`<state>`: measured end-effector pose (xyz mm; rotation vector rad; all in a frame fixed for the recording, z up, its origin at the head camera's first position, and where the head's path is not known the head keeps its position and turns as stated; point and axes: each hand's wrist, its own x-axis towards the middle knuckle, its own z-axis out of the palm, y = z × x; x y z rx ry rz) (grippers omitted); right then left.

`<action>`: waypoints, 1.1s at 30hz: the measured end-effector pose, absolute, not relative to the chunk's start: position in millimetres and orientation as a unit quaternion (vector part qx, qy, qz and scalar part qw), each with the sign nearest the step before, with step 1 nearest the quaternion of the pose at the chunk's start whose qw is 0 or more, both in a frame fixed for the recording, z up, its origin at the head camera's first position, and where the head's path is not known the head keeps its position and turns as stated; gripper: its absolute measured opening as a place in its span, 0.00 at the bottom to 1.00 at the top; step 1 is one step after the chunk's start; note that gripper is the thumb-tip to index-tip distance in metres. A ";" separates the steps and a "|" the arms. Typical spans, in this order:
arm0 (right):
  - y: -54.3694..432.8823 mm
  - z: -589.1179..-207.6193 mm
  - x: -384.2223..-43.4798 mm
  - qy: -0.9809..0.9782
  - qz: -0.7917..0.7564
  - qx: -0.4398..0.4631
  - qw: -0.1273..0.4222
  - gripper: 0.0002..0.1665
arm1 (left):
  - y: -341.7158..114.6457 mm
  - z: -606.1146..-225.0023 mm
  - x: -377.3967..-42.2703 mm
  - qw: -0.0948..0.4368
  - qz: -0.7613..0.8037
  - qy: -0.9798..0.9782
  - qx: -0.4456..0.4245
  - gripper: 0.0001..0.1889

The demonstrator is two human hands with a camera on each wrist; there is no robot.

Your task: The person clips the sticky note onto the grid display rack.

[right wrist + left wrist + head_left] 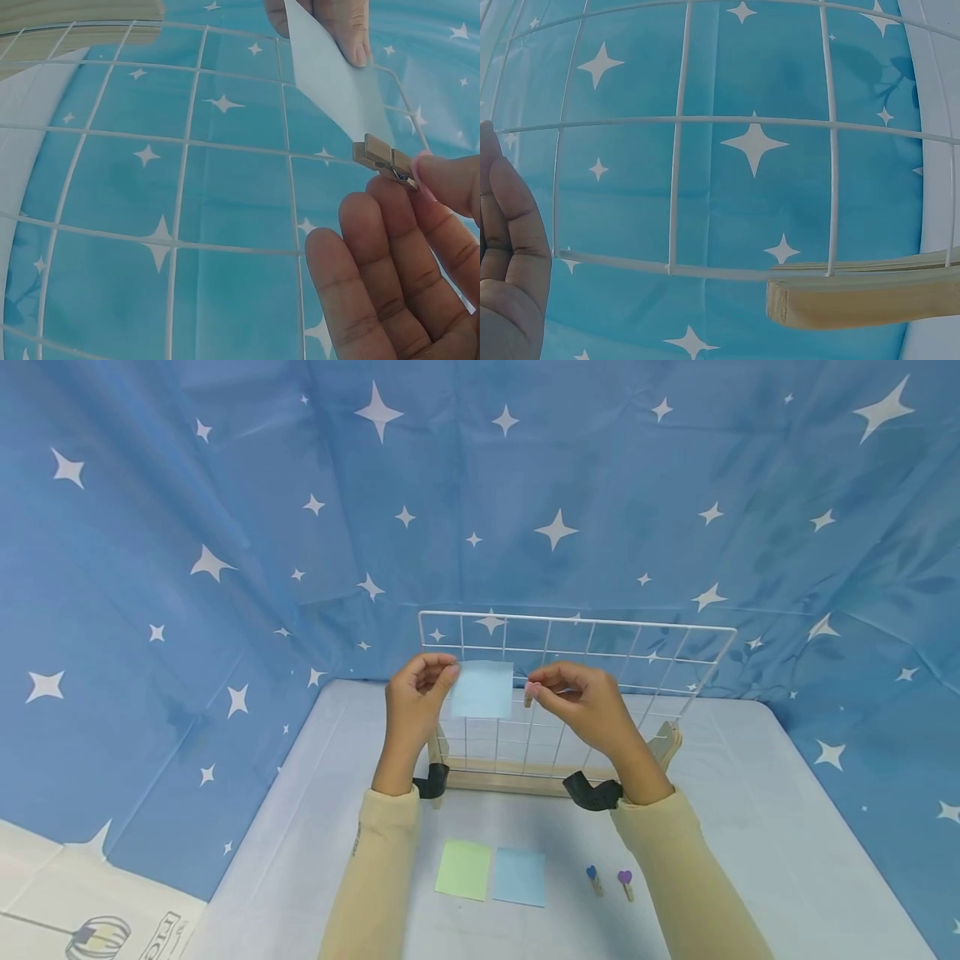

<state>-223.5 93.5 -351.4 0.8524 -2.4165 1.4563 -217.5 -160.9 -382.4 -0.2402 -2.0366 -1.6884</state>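
My left hand [414,703] pinches a light blue sticky note [482,690] at its left edge, in front of a white wire grid [577,620]. In my right hand [595,703] is a small wooden clothespin [384,159] with a pink decoration, pinched between thumb and forefinger. The clothespin's tip is right by the note's edge in the right wrist view, where the other fingers of my right hand spread below it. Only part of my left hand [510,247] shows at the edge of the left wrist view, beside the grid, and the note is out of that view.
The grid stands on a wooden base [510,782] on a white table [757,827]. Nearer lie a green sticky note [462,869], a blue sticky note [519,877], and two clothespins with a blue heart [592,872] and a purple heart [626,878]. A starry blue curtain [637,468] hangs behind.
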 end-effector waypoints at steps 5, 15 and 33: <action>90.7 -348.2 -225.7 -0.816 0.490 0.290 0.098 0.08 | -160.5 -380.8 -219.5 0.242 -0.619 -0.743 -0.084 0.10; 86.0 -342.0 -228.2 -0.816 0.485 0.296 0.105 0.07 | -160.2 -378.0 -221.6 0.246 -0.617 -0.742 -0.088 0.11; 76.0 -327.0 -230.7 -0.819 0.483 0.293 0.102 0.07 | -158.9 -376.6 -223.4 0.250 -0.621 -0.737 -0.099 0.09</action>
